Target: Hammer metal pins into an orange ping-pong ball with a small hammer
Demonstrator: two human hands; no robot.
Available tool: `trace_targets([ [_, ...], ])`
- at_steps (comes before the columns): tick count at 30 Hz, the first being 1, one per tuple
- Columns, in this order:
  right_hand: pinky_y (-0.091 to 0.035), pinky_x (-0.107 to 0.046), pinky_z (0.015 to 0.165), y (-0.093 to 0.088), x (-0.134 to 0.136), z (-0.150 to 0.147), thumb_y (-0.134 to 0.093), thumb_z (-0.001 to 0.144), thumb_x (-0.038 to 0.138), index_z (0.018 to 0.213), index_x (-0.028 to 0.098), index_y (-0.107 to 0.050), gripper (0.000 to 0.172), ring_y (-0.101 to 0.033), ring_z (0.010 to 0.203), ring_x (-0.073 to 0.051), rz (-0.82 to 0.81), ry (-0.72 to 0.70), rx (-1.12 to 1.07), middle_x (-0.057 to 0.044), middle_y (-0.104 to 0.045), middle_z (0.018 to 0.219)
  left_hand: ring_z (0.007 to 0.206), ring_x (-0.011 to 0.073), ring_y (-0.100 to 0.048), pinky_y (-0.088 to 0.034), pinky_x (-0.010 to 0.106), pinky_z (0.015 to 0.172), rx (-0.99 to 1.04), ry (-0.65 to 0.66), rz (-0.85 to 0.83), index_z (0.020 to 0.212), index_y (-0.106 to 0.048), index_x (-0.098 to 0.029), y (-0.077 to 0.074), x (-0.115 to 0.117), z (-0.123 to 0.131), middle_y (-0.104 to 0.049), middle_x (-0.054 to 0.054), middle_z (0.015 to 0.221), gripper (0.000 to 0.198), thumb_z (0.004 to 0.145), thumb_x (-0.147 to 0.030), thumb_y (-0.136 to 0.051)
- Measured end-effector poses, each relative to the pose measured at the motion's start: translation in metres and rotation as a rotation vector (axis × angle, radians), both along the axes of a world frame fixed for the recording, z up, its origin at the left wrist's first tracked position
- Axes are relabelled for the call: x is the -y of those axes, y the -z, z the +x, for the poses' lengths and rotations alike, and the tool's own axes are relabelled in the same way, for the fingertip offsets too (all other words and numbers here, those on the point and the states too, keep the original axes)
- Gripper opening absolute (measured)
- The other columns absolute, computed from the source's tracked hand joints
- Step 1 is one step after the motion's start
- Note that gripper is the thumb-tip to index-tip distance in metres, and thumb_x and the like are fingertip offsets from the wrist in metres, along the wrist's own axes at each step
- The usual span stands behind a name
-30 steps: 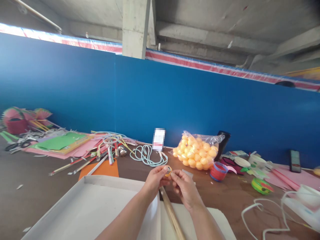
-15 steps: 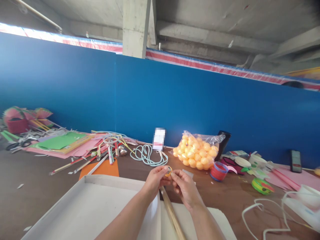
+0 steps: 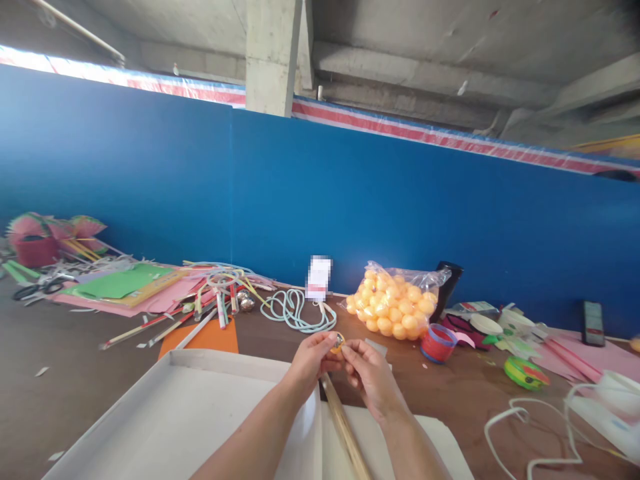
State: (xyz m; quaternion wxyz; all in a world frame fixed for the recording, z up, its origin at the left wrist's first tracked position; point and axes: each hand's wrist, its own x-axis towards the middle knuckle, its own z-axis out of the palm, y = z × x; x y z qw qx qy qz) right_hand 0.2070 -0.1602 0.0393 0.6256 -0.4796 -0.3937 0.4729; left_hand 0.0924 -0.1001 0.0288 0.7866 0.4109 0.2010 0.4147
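My left hand (image 3: 314, 360) and my right hand (image 3: 367, 373) meet at the middle of the view, fingers closed in a pinch. Between the fingertips they hold a small orange ball with a shiny silver patch (image 3: 338, 342); its lower part is hidden by the fingers. It resembles the orange balls (image 3: 393, 308) in a clear plastic bag just beyond. Under my hands a wooden stick (image 3: 344, 427) lies lengthwise on white card (image 3: 435, 440). The white tray-like box (image 3: 225, 400) is below my left forearm.
Pale blue cord (image 3: 295, 320) lies coiled behind my hands. A shiny silver ball (image 3: 245, 301), straws and green paper (image 3: 124, 281) spread leftward. To the right are a red ribbon roll (image 3: 438, 343), a green round tape (image 3: 525, 373) and white cable (image 3: 530, 404). A blue partition (image 3: 300, 193) stands behind.
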Motion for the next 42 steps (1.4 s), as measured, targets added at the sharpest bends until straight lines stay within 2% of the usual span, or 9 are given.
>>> trace_targets([
  [42,-0.028,-0.016,0.037,0.0036,-0.001,0.0005,-0.063,0.075,0.037,0.079,0.014,-0.056,0.025,-0.037,0.042,-0.004,0.014,-0.012,0.045,0.005,-0.047,0.052,0.057,0.0091,-0.056,-0.046,0.02,0.055,-0.004,0.02,0.006,0.084,-0.06,-0.009,0.0005,-0.0004,0.0004,-0.057,0.004,0.067,0.029,0.073,-0.037,-0.063],
])
